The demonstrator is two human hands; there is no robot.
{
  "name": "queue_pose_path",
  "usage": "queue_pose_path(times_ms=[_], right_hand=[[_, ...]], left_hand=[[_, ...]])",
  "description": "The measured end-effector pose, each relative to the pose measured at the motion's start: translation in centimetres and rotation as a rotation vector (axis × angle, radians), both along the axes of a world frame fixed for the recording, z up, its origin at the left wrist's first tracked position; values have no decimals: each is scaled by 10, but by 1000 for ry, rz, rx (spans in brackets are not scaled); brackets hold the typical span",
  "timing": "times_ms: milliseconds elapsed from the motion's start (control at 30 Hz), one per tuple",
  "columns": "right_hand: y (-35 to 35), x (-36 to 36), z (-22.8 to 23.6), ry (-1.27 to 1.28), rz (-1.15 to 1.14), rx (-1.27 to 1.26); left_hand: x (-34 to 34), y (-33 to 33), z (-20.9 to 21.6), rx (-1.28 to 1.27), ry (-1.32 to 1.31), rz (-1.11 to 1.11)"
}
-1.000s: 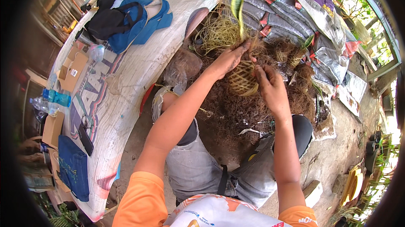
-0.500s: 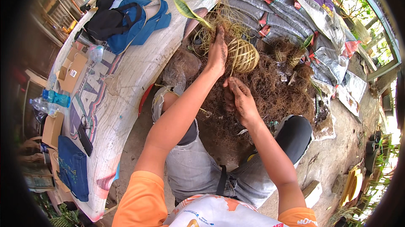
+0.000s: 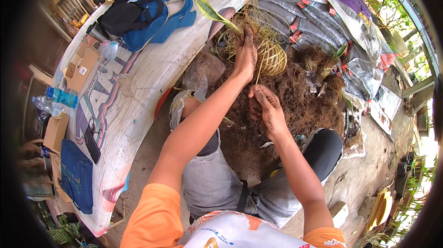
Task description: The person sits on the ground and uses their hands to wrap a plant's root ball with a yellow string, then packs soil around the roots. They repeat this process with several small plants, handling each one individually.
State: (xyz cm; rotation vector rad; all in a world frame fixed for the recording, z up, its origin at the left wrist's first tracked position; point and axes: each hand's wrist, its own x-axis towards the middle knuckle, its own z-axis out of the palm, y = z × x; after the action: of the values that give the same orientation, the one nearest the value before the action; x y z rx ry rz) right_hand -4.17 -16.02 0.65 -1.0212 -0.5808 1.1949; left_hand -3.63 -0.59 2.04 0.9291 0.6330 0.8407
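My left hand [image 3: 246,59] is closed around the upper part of a plant bundle, beside a ball woven from flat straw-coloured strips [image 3: 273,59]. From the bundle's top a long green leaf with pale yellow edges [image 3: 207,10] points to the upper left, among loose tangled strands. Just below the ball, my right hand [image 3: 267,107] pinches the end of a thin straw-coloured strip [image 3: 258,76], which runs straight up to the ball. Dark soil coats the fingers of both hands. My left palm and some fingertips are hidden behind the bundle.
A heap of brown root-like fibre [image 3: 304,102] lies beneath my hands. More wrapped plants [image 3: 318,61] rest on its right. Stacked grey plastic sacks [image 3: 286,5] stand behind. On the left, a pale sheet-covered table [image 3: 152,77] holds blue cloth [image 3: 159,22], a cardboard box [image 3: 83,68], bottles [image 3: 62,96] and a phone [image 3: 92,145].
The view has shifted slightly, moving the scene to the right. More of the strip now shows between my right hand and the ball. Both hands keep their hold.
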Motion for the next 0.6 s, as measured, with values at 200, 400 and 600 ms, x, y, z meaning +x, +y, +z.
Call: queue_pose_path(times_ms=[200, 400, 600], right_hand=[[14, 25, -56, 362, -36, -77], [13, 72, -94, 716, 12, 111], [-6, 98, -65, 677, -168, 48]], left_hand=[[-8, -11, 10, -96, -266, -272], [-14, -27, 25, -200, -240, -450], [-18, -25, 13, 39, -229, -724]])
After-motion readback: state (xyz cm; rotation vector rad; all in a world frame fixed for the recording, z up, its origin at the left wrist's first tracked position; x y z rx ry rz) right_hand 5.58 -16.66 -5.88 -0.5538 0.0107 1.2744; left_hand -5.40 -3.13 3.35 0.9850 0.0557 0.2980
